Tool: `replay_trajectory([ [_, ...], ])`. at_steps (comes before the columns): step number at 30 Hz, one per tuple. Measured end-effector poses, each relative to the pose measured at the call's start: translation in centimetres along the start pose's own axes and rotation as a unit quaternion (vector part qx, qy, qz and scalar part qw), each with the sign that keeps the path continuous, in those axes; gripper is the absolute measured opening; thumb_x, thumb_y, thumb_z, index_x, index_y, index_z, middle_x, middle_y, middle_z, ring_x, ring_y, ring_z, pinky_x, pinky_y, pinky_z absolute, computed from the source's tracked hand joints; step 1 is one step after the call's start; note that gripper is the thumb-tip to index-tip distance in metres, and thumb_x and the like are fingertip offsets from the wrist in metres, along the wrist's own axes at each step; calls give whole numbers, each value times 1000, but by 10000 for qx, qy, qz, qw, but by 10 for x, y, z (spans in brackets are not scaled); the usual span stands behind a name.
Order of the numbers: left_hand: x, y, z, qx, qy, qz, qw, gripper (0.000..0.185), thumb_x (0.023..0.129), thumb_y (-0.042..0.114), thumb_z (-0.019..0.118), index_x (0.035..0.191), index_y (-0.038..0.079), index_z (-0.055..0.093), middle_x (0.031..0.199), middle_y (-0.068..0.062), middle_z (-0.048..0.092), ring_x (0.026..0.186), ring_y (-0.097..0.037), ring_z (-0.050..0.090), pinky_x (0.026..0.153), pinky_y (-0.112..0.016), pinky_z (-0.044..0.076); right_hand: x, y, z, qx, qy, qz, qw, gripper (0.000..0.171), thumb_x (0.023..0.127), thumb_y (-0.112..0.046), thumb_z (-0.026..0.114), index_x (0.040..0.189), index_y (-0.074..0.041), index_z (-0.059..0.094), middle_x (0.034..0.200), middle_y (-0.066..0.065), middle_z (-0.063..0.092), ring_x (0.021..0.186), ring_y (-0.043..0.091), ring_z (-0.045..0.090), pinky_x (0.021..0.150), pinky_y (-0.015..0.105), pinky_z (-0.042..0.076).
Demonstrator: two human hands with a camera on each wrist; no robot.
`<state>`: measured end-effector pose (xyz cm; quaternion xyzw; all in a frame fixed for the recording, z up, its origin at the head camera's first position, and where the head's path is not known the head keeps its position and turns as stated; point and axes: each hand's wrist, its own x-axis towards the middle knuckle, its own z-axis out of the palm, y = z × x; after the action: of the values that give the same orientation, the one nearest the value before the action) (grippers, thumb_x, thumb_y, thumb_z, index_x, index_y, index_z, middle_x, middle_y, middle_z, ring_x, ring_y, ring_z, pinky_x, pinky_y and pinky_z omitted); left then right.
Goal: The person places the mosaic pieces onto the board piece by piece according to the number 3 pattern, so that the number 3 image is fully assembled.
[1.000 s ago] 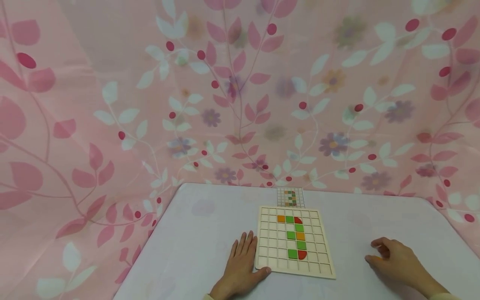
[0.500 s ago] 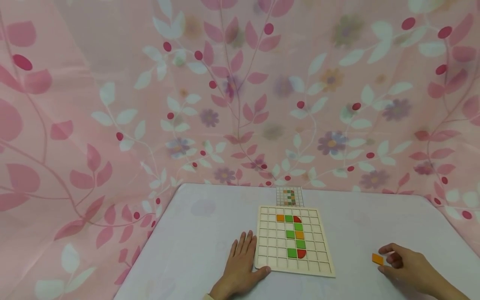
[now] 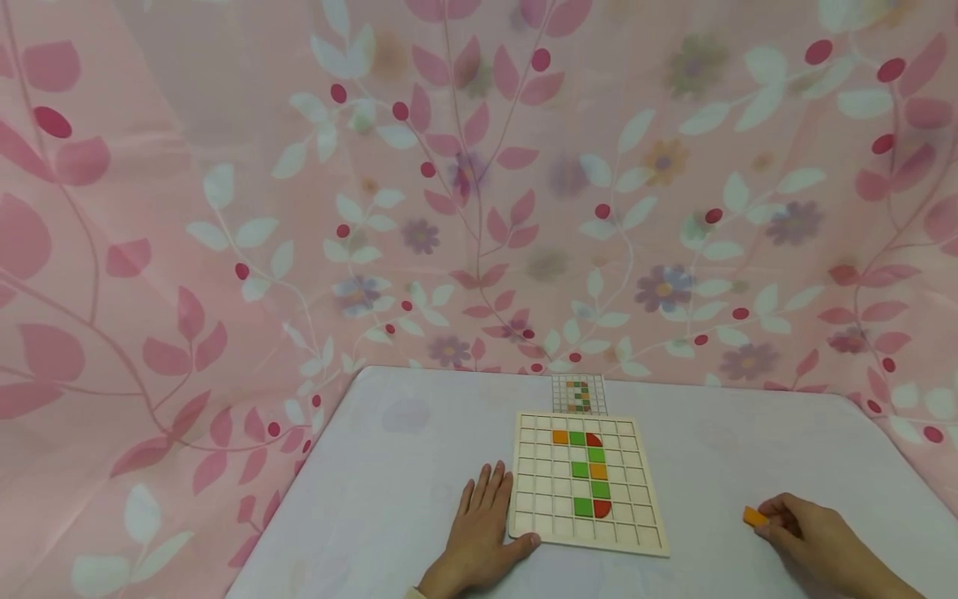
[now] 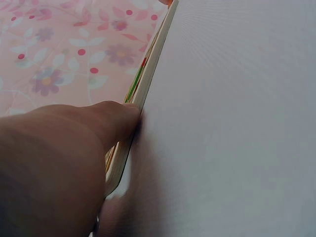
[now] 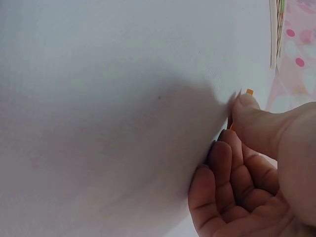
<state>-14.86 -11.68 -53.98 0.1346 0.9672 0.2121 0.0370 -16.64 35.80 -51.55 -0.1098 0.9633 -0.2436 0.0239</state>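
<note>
A cream grid board point(image 3: 542, 512) lies on the table, with orange, green and red tiles set in some of its squares. My left hand point(image 3: 479, 532) rests flat along the board's left side, fingers straight. Its thumb point(image 4: 121, 116) touches the front edge of the board in the left wrist view. Well to the right of the board, my right hand point(image 3: 819, 532) pinches a square orange tile point(image 3: 753, 517) between thumb and fingers. In the right wrist view the thumb hides most of that orange tile point(image 5: 250, 92), and the other fingers are curled.
Behind the board lies a small pattern card point(image 3: 579, 395) with a gridded coloured figure. A pale cloth covers the table point(image 3: 419, 433). A pink floral curtain point(image 3: 479, 208) hangs at the back and sides.
The right hand first uncovered the orange tile, drawing back right and nearer. Now its thumb and fingers have closed on the tile. The left hand and board stay put.
</note>
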Motion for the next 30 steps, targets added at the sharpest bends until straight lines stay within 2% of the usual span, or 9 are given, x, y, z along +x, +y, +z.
replay_trajectory([
  [5, 0, -1, 0, -3, 37, 1, 10000, 98, 88, 72, 50, 158, 10, 22, 167, -7, 12, 154, -28, 4, 121, -56, 7, 2, -8, 4, 73, 355, -140, 9992, 14, 89, -15, 73, 96, -4, 66, 81, -5, 63, 67, -6, 47, 60, 21, 49],
  [10, 0, 0, -1, -17, 65, 50, 10000, 97, 89, 71, 50, 158, 9, 22, 166, -8, 12, 154, -29, 4, 121, -57, 7, 6, -19, 9, 177, 238, -5, 9996, 15, 91, -15, 71, 99, -3, 66, 85, -3, 65, 70, -5, 50, 61, 21, 49],
  [16, -1, 0, 0, -29, 54, 58, 10000, 97, 89, 71, 50, 158, 9, 22, 166, -8, 12, 154, -28, 3, 121, -56, 7, 11, -36, 17, 316, 189, -71, 9993, 17, 89, -11, 71, 101, -1, 65, 85, -3, 65, 71, -5, 52, 61, 21, 49],
  [30, -1, -1, 0, -16, 55, 66, 10000, 97, 89, 71, 49, 158, 9, 22, 167, -7, 12, 154, -27, 3, 121, -56, 7, 28, -65, 30, 512, -13, -74, 9987, 19, 91, -15, 70, 104, -2, 64, 87, -5, 65, 73, -3, 52, 63, 21, 48],
])
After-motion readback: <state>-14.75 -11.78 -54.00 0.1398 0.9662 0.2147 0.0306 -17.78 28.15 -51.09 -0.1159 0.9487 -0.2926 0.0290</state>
